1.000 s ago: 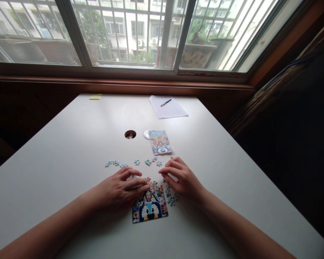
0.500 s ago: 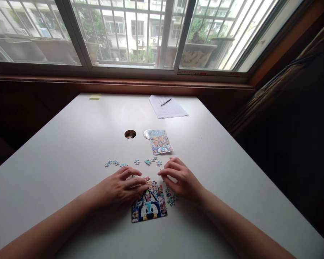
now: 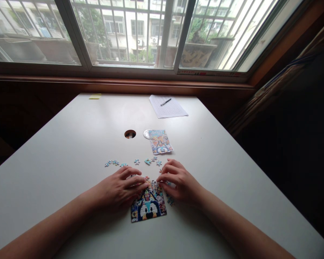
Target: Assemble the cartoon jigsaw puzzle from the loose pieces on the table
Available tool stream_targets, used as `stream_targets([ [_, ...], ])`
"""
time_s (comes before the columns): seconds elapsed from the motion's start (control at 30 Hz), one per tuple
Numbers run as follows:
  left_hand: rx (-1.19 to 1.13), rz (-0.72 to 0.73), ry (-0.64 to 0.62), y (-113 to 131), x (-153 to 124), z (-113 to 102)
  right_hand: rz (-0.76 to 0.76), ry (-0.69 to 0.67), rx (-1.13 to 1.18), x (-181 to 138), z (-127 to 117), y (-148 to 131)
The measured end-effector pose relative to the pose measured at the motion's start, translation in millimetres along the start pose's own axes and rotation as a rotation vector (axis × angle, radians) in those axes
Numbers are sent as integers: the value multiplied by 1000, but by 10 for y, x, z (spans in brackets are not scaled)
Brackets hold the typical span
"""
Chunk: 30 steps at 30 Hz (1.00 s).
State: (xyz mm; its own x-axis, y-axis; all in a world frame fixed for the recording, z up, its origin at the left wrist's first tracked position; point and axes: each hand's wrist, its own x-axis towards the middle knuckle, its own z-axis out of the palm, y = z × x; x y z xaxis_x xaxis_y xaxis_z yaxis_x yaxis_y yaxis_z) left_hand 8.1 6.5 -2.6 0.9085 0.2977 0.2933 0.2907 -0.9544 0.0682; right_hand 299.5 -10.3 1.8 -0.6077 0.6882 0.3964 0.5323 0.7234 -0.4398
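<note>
A partly joined jigsaw puzzle [image 3: 149, 208] with a blue cartoon dog's face lies flat on the white table; its upper edge is uneven. My left hand [image 3: 125, 185] rests over its upper left side, fingers stretched and apart, covering that corner. At the upper right edge, my right hand [image 3: 175, 180] has thumb and fingertips pinched together on a puzzle piece, mostly hidden by the fingers. Loose puzzle pieces [image 3: 147, 162] lie in a row beyond the hands. More pieces [image 3: 170, 200] sit right of the puzzle, partly under my right hand.
A printed picture card [image 3: 161, 142] of the same dog overlaps a round silvery disc [image 3: 146, 134]. Left of it is a round hole [image 3: 130, 134] in the table [image 3: 70, 151]. Farther back lie paper sheets [image 3: 169, 109], a pen [image 3: 166, 102] and a yellow note [image 3: 95, 96].
My right hand has moved slightly down and left, its fingertips now at the puzzle's upper right edge. The puzzle has shifted very slightly left. My left hand stays nearly still.
</note>
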Motion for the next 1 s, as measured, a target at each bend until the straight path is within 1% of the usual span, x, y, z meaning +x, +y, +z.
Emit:
stream_targets([
  [0.3, -8, -13, -32, 12, 2, -10, -15, 4, -30, 3, 6, -13],
  [0.53, -7, -9, -12, 11, 17, -22, -29, 16, -41, 9, 11, -14],
  [0.8, -13, -12, -35, 13, 12, -13, -26, 10, -49, 2, 9, -14],
  [1.0, -3, -3, -22, 4, 8, 6, -30, 7, -38, -2, 25, 2],
])
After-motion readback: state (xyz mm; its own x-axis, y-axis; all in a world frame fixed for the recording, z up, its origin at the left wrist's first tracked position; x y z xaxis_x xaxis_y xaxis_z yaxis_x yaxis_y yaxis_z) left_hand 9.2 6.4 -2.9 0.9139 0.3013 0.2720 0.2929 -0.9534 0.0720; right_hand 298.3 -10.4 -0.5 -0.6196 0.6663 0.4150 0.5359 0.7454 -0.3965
